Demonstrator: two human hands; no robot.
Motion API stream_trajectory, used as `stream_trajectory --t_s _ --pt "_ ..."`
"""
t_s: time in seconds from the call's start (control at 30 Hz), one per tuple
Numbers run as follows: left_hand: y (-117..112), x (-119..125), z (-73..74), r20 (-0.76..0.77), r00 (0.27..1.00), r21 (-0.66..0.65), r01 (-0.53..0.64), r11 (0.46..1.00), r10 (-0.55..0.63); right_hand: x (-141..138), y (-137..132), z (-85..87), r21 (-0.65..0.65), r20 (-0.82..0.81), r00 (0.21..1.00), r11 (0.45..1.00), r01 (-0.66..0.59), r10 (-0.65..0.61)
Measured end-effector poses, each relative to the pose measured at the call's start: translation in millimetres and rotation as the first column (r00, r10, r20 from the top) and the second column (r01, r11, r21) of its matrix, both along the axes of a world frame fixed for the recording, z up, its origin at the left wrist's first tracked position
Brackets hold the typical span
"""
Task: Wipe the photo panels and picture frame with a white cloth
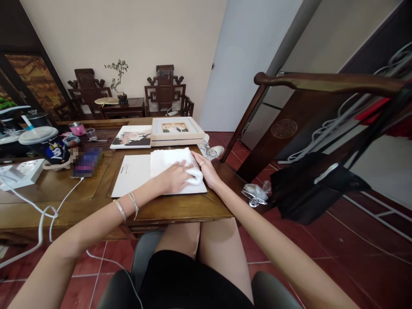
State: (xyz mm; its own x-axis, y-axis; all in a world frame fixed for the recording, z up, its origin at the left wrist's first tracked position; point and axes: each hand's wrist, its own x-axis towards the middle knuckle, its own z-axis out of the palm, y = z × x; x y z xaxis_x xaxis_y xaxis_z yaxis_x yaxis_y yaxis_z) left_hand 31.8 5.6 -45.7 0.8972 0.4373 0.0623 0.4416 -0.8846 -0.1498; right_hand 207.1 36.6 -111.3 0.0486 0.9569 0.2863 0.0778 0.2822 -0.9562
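A white cloth [169,156] with a frilled left edge lies over the right part of a white book or board [130,177], which rests flat near the table's front edge. My left hand [177,177] lies on the cloth with its fingers spread. Just right of those fingers the cloth is bunched into a thick fold. My right hand [207,171], with a ring on one finger, is at the right edge of the cloth and board. Its fingers stretch forward along that side; its underside is hidden.
Behind the board are a framed picture box [157,139] and a photo album [120,143]. On the left stand a lidded cup [53,148], a phone [86,163] on a cable, a pink mug [77,128] and a white power strip [24,176]. A wooden chair [289,81] stands close right.
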Motion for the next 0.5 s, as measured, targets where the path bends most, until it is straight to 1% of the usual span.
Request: stream_trajectory --t_s 0.07,0.17,0.23,0.27,0.3,0.37,0.43,0.5 --pt "-28.6 2.4 3.8 -0.025 0.999 0.024 0.034 0.999 -0.034 0.4 -0.4 -0.3 -0.001 0.025 1.000 1.000 -0.012 0.012" --pt "-69.9 -0.6 12.5 -0.045 0.996 0.063 0.075 0.995 -0.072 -0.2 -4.2 2.2 0.002 0.124 0.992 1.000 -0.020 0.019" --pt "-86.5 -5.5 17.4 -0.041 0.997 0.065 0.066 0.996 -0.064 -1.1 -8.9 5.8 0.018 0.205 0.979 1.000 -0.014 0.010" --pt "-89.7 -8.3 18.8 -0.039 0.998 0.061 0.049 0.997 -0.046 -1.7 -11.5 7.7 0.031 0.246 0.969 0.999 -0.010 0.002" --pt "-89.2 -11.4 19.3 -0.039 0.999 0.058 0.024 0.998 -0.021 -2.4 -14.1 9.5 0.049 0.291 0.957 0.999 -0.008 -0.006" --pt "-77.6 -18.1 17.8 -0.037 0.998 0.063 -0.048 0.997 0.050 -4.2 -18.4 11.7 0.104 0.378 0.926 0.994 -0.019 -0.021" --pt "-54.9 -25.5 14.4 -0.040 0.991 0.075 -0.126 0.989 0.129 -6.2 -20.6 11.8 0.161 0.448 0.894 0.985 -0.058 -0.021" --pt "-26.6 -32.9 12.1 -0.048 0.982 0.067 -0.182 0.981 0.185 -7.8 -20.6 10.6 0.192 0.504 0.863 0.977 -0.092 -0.018"
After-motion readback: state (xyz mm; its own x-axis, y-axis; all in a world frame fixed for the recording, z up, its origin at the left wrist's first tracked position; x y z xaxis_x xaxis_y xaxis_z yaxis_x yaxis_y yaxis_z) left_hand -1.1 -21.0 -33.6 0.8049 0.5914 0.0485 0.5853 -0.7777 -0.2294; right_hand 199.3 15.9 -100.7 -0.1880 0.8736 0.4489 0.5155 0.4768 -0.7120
